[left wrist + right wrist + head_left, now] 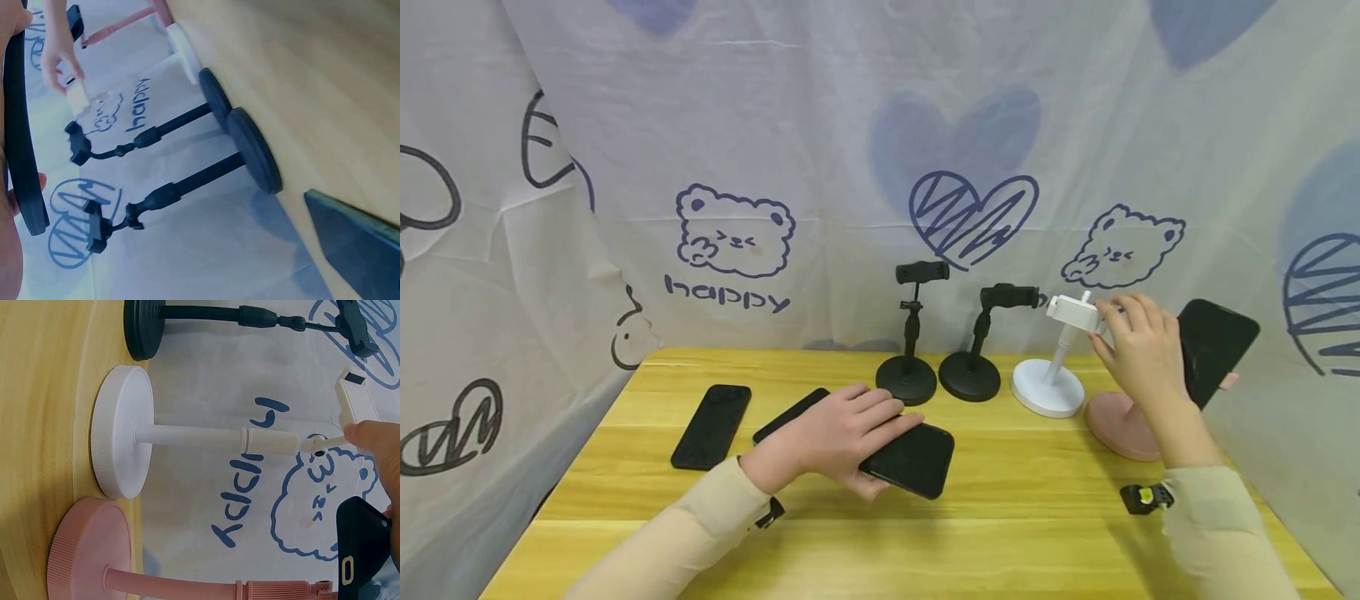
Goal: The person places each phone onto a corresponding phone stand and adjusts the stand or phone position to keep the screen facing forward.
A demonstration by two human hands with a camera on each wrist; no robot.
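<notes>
Sleeved left hand (850, 429) gripping phone (916, 460) above middle of worktop (1000, 533). Right hand (1146, 350) pinching clamp (1070, 312) of white stand (1045, 392) near back right corner. Pink stand (1120, 433) holding another phone (1216, 346) by right edge; two black stands (906, 382) lining back edge; two phones (711, 427) lying toward left edge.

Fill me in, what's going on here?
A person's left hand holds a phone above the table, while the right hand grips the clamp of the white stand. The pink stand carries another phone; the black stands hold none. Two more phones lie on the table.
</notes>
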